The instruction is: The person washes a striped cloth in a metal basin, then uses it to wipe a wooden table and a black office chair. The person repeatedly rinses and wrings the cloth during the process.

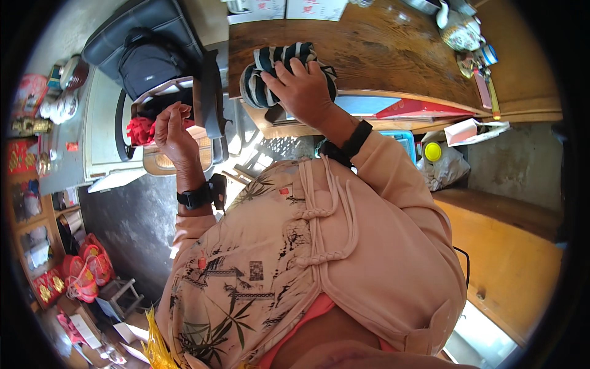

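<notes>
My right hand (302,90) rests, fingers spread, on top of a folded black, white and beige striped cloth (258,87) at the near left corner of a wooden desk (382,55). My left hand (173,131) is raised at the left, over the near edge of an open box (198,99), its fingers loosely bent and nothing seen in them. Inside the box lie a red cloth (140,131) and something black. The box stands on a chair with a woven seat (177,157). Both wrists wear black bands.
A black backpack (147,64) leans on a black padded chair back (133,37). At the desk's right stand a patterned teapot (463,34) and small items. Below the desktop, an open drawer (286,127) holds a dark object and red and blue flat items. A cabinet with red decorations is far left.
</notes>
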Demonstrator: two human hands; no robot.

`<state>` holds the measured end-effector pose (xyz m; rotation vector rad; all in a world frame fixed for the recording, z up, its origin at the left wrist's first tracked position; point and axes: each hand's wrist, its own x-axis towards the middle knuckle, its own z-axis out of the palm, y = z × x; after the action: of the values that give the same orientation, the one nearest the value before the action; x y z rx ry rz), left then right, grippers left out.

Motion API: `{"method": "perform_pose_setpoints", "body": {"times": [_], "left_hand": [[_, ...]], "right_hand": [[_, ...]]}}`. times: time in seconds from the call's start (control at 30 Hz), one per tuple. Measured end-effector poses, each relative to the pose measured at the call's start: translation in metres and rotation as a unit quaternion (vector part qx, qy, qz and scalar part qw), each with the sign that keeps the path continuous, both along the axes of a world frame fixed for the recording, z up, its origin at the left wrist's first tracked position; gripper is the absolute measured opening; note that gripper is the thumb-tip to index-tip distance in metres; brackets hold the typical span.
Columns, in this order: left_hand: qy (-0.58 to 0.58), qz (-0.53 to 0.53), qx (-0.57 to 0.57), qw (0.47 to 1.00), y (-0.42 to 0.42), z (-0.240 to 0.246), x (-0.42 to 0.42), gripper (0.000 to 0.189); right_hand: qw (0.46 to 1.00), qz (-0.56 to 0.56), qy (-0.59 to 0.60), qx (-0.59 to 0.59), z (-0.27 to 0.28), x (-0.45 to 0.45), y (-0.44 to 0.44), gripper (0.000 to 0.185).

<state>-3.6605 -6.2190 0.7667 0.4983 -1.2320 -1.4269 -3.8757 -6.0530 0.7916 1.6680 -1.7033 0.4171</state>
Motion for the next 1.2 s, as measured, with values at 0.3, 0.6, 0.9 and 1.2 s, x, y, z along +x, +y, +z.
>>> {"method": "perform_pose_setpoints", "body": {"times": [0.3, 0.6, 0.9, 1.2], "left_hand": [[-0.023, 0.070, 0.060, 0.995, 0.010, -0.024, 0.057, 0.015], [-0.021, 0.080, 0.103, 0.991, 0.020, -0.033, 0.064, 0.017], [-0.042, 0.073, 0.112, 0.990, 0.033, -0.030, 0.050, 0.015], [-0.099, 0.000, 0.015, 0.995, 0.046, -0.011, -0.008, 0.013]], "right_hand": [[0.994, -0.017, 0.051, 0.097, 0.001, 0.054, -0.066, 0.021], [0.988, 0.048, 0.054, 0.134, 0.004, 0.042, -0.064, 0.016], [0.987, 0.034, -0.030, 0.152, 0.012, -0.008, -0.006, 0.055], [0.980, -0.061, -0.105, 0.161, 0.017, -0.061, 0.075, 0.068]]}}
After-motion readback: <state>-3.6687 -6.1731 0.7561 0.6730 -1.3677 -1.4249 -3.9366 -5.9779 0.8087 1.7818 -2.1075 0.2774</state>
